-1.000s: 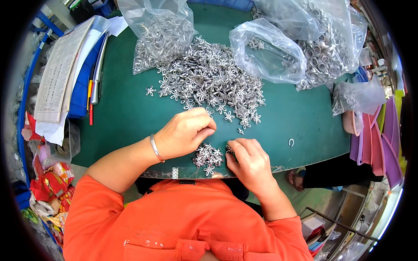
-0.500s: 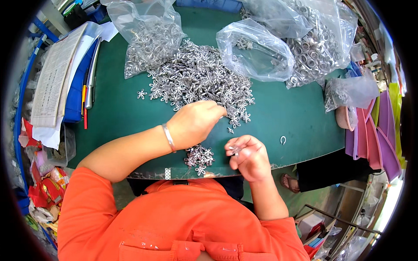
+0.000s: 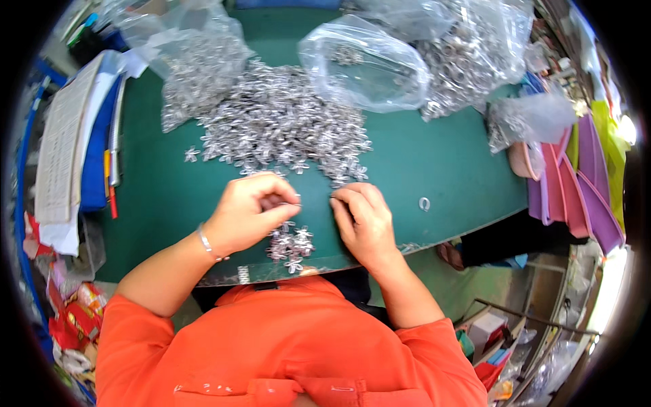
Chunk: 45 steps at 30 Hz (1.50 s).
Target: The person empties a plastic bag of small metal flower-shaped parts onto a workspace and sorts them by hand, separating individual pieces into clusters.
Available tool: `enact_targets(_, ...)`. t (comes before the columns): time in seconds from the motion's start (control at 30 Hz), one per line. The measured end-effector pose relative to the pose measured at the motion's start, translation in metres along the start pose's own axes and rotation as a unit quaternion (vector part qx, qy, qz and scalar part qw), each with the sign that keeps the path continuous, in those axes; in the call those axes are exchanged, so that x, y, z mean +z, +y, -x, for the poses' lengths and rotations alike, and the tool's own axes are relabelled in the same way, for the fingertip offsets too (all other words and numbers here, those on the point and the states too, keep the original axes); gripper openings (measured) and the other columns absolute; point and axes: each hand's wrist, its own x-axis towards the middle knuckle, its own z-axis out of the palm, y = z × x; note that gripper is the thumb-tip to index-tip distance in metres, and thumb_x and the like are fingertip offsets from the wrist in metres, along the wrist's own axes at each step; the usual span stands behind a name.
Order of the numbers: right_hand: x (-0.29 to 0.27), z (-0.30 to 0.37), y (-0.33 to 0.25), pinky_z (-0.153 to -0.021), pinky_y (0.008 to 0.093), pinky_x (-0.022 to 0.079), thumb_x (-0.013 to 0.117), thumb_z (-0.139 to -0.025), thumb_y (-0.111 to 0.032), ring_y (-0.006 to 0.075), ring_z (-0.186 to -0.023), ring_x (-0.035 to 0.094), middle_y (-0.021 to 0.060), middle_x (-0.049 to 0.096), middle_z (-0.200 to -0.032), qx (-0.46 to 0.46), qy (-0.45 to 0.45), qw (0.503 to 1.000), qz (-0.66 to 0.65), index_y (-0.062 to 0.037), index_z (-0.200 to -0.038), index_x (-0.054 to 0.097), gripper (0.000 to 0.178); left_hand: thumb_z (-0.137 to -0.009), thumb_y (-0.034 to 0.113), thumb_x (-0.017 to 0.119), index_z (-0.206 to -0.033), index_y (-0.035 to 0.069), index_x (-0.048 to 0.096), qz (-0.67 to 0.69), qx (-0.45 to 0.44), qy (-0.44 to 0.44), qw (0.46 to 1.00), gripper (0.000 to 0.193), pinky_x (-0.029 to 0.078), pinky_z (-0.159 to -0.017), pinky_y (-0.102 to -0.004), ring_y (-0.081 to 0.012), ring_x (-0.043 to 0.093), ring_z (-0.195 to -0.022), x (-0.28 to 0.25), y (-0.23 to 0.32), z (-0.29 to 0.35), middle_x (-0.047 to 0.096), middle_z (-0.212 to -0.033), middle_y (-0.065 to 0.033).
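Small cluster of silvery, flower-shaped openwork pieces [image 3: 290, 245]: on the tabletop close to the near edge, between the two forearms, stacked loosely and overlapping. Material looks like metal. Judgement on handling: each piece light and stiff, smooth enough to slip a little; petal loops likely to catch on one another, so a piece may bring a neighbour along. Best hold: fingertip pinch on the rim of one outer petal, or across the centre. Breakage seems unlikely; bending of thin loops possible.

Left hand [image 3: 254, 207]: just above and left of the cluster, thumb and index tips close together, other fingers curled. Whether anything sits between the tips: cannot tell. Silver-coloured bracelet [image 3: 211, 245] on that wrist.

Right hand [image 3: 366, 222]: to the right of the cluster, apart from the left hand; fingers bent, tips low over the table. Grip content hidden.

Beyond the hands: large silvery heap of similar flower-shaped pieces [image 3: 285, 115], blurred, with one loose silvery flower-shaped piece [image 3: 192, 154] at its left. Small silvery U-shaped piece [image 3: 424, 203] lies alone, right of the right hand.

Outermost: dark green tabletop [image 3: 461, 169]; open clear plastic bag [image 3: 397, 100] beside the heap; filled clear plastic bag [image 3: 203, 85] upper left.
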Motion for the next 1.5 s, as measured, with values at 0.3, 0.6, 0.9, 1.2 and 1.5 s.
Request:
enact_targets(0.3, -0.087, 0.025, 0.052, -0.065, 0.03, 0.052, 0.069, -0.079, 0.002, 0.0215, -0.08, 0.064, 0.0111, 0.068, -0.092, 0.223, 0.126, 0.963, 0.078, -0.0015, -0.085, 0.065, 0.008, -0.086, -0.002, 0.068, -0.105, 0.001, 0.057, 0.081, -0.004, 0.008, 0.997, 0.022, 0.048, -0.071, -0.0193, -0.005, 0.058, -0.08, 0.0, -0.002, 0.002, 0.061, -0.092, -0.0011)
enact_targets(0.6, -0.064, 0.014, 0.043, -0.073, 0.0392, 0.049, 0.07, -0.074, 0.004, 0.0304, -0.083, 0.059, 0.0129, 0.062, -0.089, 0.067, 0.089, 0.977, 0.18, -0.0033, -0.085, 0.066, 0.014, -0.081, -0.009, 0.066, -0.096, 0.0, 0.065, -0.121, 0.132, 0.031, 0.983, 0.018, 0.052, -0.066, -0.0244, -0.012, 0.062, -0.076, 0.001, 0.003, 0.004, 0.058, -0.099, -0.008)
enact_targets(0.9, 0.003, -0.016, 0.002, -0.074, 0.0401, 0.05, 0.076, -0.074, -0.009, 0.0309, -0.086, 0.059, 0.0119, 0.06, -0.096, 0.034, -0.013, 0.995, 0.092, -0.0036, -0.096, 0.063, 0.025, -0.073, -0.003, 0.072, -0.088, 0.001, 0.065, -0.347, 0.248, 0.073, 0.902, 0.016, 0.053, -0.066, -0.0337, -0.0265, 0.062, -0.076, 0.001, -0.012, 0.001, 0.058, -0.09, -0.0105)
enact_targets(1.2, -0.003, -0.017, 0.0, -0.074, 0.0396, 0.047, 0.074, -0.074, -0.005, 0.0293, -0.081, 0.057, 0.0091, 0.061, -0.092, 0.009, -0.031, 0.998, 0.062, -0.0023, -0.089, 0.066, 0.018, -0.081, -0.001, 0.069, -0.089, -0.001, 0.064, -0.195, 0.164, 0.071, 0.964, 0.009, 0.053, -0.066, -0.0306, -0.0208, 0.063, -0.074, -0.002, -0.007, -0.001, 0.061, -0.085, -0.0082)
enact_targets(1.5, -0.014, -0.029, -0.006, -0.07, 0.041, 0.049, 0.067, -0.078, -0.001, 0.0309, -0.079, 0.059, 0.0118, 0.059, -0.087, -0.014, -0.113, 0.986, 0.122, -0.0013, -0.083, 0.06, 0.008, -0.095, 0.015, 0.062, -0.102, 0.0, 0.062, 0.45, -0.147, -0.091, 0.876, 0.016, 0.048, -0.062, -0.0239, -0.0083, 0.055, -0.07, -0.016, -0.01, -0.005, 0.061, -0.086, -0.0032)
